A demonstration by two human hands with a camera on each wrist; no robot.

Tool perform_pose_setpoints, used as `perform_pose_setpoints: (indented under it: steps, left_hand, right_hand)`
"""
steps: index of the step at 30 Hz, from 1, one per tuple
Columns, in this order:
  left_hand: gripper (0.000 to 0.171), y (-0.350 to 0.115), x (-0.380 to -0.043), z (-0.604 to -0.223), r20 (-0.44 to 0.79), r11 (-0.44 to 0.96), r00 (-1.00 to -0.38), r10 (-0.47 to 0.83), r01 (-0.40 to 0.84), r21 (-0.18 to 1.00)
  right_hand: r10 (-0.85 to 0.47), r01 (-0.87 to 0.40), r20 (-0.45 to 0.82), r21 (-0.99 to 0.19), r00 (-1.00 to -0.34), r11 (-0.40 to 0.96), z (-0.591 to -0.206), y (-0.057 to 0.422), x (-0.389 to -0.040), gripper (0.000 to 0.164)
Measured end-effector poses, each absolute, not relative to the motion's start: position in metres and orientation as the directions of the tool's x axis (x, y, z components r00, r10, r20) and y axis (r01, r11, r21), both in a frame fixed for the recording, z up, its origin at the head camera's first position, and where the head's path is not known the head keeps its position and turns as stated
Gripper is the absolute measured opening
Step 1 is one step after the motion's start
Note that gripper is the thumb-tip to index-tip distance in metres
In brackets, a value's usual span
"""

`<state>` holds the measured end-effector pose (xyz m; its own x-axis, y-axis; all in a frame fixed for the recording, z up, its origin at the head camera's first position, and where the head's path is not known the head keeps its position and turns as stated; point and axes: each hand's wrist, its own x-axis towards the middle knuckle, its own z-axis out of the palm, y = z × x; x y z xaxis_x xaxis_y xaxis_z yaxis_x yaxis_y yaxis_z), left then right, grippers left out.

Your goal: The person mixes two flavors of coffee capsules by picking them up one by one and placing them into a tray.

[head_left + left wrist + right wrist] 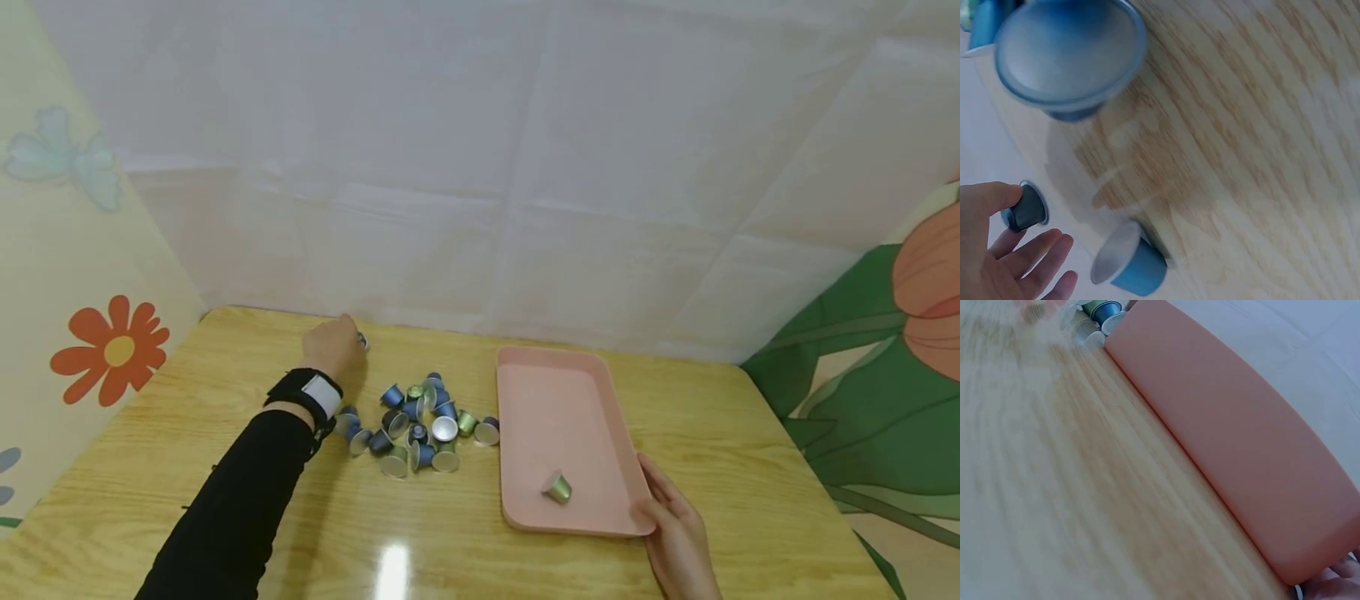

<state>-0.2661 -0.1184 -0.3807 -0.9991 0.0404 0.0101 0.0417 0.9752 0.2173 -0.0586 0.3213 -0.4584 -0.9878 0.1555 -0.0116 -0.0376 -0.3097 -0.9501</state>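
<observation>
At the far left of the table, my left hand [335,346] pinches a dark blue coffee capsule [1027,208] between thumb and finger. Its other fingers are loosely bent in the left wrist view. Below that hand lies a pile of coffee capsules [445,428], blue, green and dark, tipped at various angles. My right hand [678,533] grips the near right corner of a pink tray [555,400], thumb over the rim and fingers along the outer side. One green capsule [558,488] lies on its side in the tray, toward the near end.
The pile reaches the tray's left wall, where a purple capsule [487,431] lies close beside it. A white cloth [420,167] hangs behind the wooden table [450,550]. Painted panels stand at left and right. Close to the left wrist camera, a blue capsule [1141,269] lies tipped.
</observation>
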Motion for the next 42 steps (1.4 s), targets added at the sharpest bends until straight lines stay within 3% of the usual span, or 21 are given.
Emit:
perform_pose_setpoints:
  steps: [3, 8, 13, 23, 28, 42]
  left_hand:
    - [0.043, -0.116, -0.266, -0.379, 0.04, 0.96, -0.995, 0.089, 0.097, 0.263]
    - [0.024, -0.103, -0.259, -0.374, 0.113, 0.918, -0.972, 0.206, 0.232, 0.322]
    - [0.027, -0.08, -0.25, -0.368, 0.172, 0.887, -0.933, 0.317, 0.355, 0.296]
    - [0.035, -0.026, -0.213, -0.357, 0.277, 0.775, -0.789, 0.548, 0.604, 0.188]
    - [0.035, -0.004, -0.188, -0.359, 0.254, 0.702, -0.718, 0.648, 0.692, 0.165]
    - [0.028, 0.047, -0.145, -0.381, 0.172, 0.506, -0.493, 0.853, 0.861, -0.04]
  right_hand:
    - [0.148, -0.045, -0.003, -0.947, -0.989, -0.319, -0.458, 0.322, -0.058, 0.059]
    - [0.146, -0.048, 0.002, -0.948, -0.989, -0.314, -0.458, 0.324, -0.057, 0.059]
    - [0.162, -0.028, -0.022, -0.953, -0.987, -0.303, -0.458, 0.325, -0.057, 0.06]
    - [0.166, -0.025, -0.026, -0.955, -0.986, -0.295, -0.459, 0.322, -0.057, 0.059]
    - [0.154, -0.036, -0.011, -0.952, -0.988, -0.303, -0.459, 0.321, -0.058, 0.058]
    - [0.138, -0.08, 0.035, -0.939, -0.99, -0.334, -0.461, 0.32, -0.059, 0.061]
